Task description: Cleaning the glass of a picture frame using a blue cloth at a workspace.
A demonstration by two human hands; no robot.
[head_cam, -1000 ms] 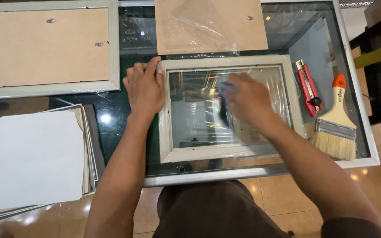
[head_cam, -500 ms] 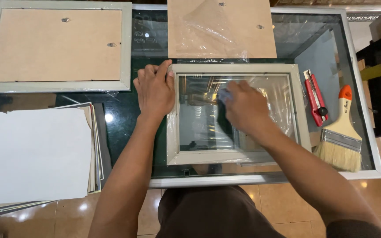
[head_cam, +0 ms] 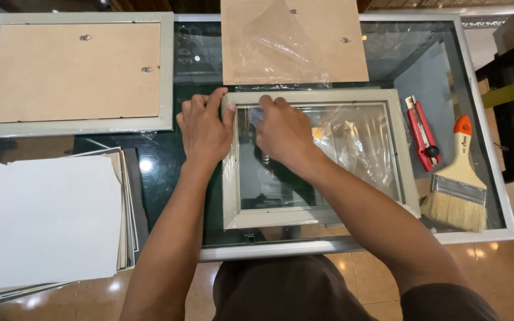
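A pale picture frame (head_cam: 319, 217) with a glass pane lies face down on the glass table (head_cam: 364, 242). My left hand (head_cam: 203, 131) presses flat on the frame's left top corner, fingers spread over its edge. My right hand (head_cam: 284, 134) rests on the glass near the top left of the pane, fingers closed on a small bluish cloth (head_cam: 256, 115) that shows only at the fingertips. Clear plastic wrap (head_cam: 358, 142) lies crumpled under the right half of the pane.
A brown backing board (head_cam: 292, 41) lies above the frame. A second frame (head_cam: 72, 71), back up, lies at the far left. A stack of white sheets (head_cam: 43, 220) overhangs the near left. A red utility knife (head_cam: 422, 134) and a paintbrush (head_cam: 458, 184) lie at the right.
My right hand has slid left across the glass with the cloth, from the pane's middle to its top left corner. My left hand stays on the frame's left edge.
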